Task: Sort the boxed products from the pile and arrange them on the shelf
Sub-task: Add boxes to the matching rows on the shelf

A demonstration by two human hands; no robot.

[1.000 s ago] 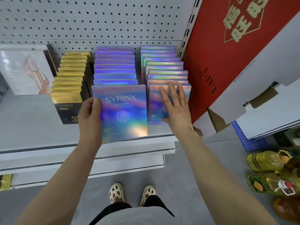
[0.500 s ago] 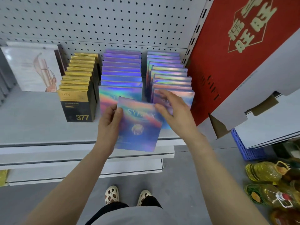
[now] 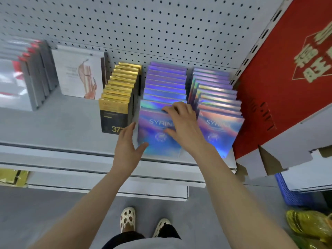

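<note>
A holographic SYRINX box [image 3: 158,135] stands at the front of the middle row of holographic boxes [image 3: 166,81] on the grey shelf [image 3: 53,126]. My right hand [image 3: 183,126] grips its top edge, fingers curled over the top and thumb on its face. My left hand [image 3: 127,146] lies with straight fingers against the box's left side, thumb touching its lower left corner. A second row of holographic boxes [image 3: 217,97] stands to the right, fronted by another SYRINX box [image 3: 222,133].
A row of gold-and-black boxes [image 3: 116,97] stands left of the holographic rows, then a white box [image 3: 79,72] and grey boxes [image 3: 34,74]. Pegboard backs the shelf. A red carton [image 3: 280,83] and white cardboard [image 3: 301,144] crowd the right. Oil bottles [image 3: 309,227] lie on the floor.
The box I held in front of the shelf now stands at the front of the middle row. My right hand moved from the right row onto its top edge. My left hand's grip opened.
</note>
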